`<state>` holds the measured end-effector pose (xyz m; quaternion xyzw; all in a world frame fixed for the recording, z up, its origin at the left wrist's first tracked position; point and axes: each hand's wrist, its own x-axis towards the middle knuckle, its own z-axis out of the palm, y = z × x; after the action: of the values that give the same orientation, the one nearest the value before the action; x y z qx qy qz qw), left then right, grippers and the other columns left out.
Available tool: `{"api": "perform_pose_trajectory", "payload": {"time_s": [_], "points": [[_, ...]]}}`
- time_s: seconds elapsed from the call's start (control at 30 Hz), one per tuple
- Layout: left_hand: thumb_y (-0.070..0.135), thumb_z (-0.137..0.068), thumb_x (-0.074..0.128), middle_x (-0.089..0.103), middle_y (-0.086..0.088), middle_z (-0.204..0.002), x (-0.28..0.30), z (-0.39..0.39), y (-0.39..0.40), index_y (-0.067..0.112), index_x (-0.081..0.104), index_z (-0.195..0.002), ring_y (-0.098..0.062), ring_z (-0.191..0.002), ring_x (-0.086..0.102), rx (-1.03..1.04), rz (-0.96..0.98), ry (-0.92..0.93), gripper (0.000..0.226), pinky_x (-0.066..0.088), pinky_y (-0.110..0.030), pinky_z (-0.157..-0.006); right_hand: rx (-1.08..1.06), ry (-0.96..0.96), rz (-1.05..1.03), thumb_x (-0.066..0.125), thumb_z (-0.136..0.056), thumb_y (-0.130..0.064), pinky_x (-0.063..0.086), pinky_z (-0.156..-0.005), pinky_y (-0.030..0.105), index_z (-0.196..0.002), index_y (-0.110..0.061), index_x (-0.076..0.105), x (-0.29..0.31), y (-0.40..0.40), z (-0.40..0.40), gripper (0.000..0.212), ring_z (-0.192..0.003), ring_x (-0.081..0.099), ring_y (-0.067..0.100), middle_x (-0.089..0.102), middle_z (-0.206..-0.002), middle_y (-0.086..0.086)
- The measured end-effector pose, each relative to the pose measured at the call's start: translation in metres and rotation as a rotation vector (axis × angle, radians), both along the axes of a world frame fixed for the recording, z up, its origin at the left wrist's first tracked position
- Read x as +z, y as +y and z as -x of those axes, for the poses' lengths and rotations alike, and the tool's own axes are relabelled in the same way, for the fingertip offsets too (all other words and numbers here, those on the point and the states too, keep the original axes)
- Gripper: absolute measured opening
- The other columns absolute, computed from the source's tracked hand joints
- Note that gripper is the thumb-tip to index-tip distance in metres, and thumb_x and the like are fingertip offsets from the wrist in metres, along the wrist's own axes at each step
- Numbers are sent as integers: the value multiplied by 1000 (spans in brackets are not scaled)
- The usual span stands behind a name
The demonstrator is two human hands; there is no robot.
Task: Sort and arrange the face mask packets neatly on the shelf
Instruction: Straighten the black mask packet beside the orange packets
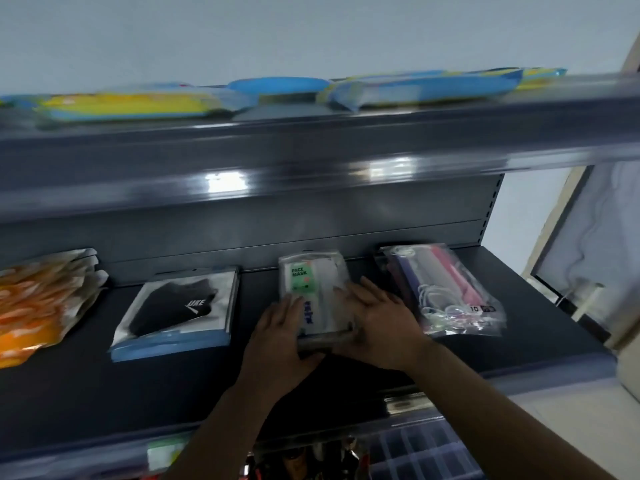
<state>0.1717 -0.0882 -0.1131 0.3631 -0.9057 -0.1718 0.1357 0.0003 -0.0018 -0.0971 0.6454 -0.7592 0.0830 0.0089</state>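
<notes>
Head cam: on the shelf (pixel 86 393), orange packets (pixel 38 306), then a black mask packet (pixel 176 306). Left hand (pixel 280 337) and right hand (pixel 377 323), fingers flat, squeeze the face mask stack (pixel 311 285) mid-shelf. Slick plastic, so a push could fan it, maybe bumping the coloured mask packet (pixel 446 289) just right.

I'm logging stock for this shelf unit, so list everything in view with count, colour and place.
Clear face mask packets with green label: one stack, middle shelf centre.
Black mask packets, blue-edged: one stack, left of centre.
Clear pack of pink, purple and grey masks: one stack, right.
Orange foil packets: several, far left.
Yellow-and-blue packs: several, top shelf.
Dark grey metal shelf: one.
Left hand: one, at the stack's left side.
Right hand: one, at the stack's right side.
</notes>
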Motion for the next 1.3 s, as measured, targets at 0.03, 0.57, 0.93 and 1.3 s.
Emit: {"api": "perform_pose_trajectory", "payload": {"time_s": [0.03,0.57,0.93,1.3], "points": [[68,-68,46,14,4,-158,5,8,6,24,15,-149,-17,-146,10,-33,35,9,98,17,-28,-116,-11,56,86,38,-62,-77,34,-109,47,-141,-25,40,4,8,9,95,-138,37,27,41,-148,2],[34,-85,65,52,-6,-138,-7,169,69,10,28,-144,-21,-122,52,-69,-407,71,74,42,-26,-98,-164,77,-230,59,-86,-45,24,-113,45,-146,-43,-7,3,68,139,89,-148,4,26,-7,-159,-8],[35,-88,61,42,0,-146,-14,174,63,14,20,-148,-19,-131,44,-69,-405,130,77,37,-26,-104,-115,107,-179,56,-79,-63,7,-118,48,-147,-32,-16,-5,66,155,104,-147,-7,27,-11,-160,0],[28,-99,41,33,-7,-152,7,163,78,14,21,-149,-22,-137,35,-50,-238,195,56,29,-22,-106,-115,158,-35,65,-74,-53,27,-110,53,-148,-24,23,-3,67,122,89,-141,29,34,25,-155,6]]}}
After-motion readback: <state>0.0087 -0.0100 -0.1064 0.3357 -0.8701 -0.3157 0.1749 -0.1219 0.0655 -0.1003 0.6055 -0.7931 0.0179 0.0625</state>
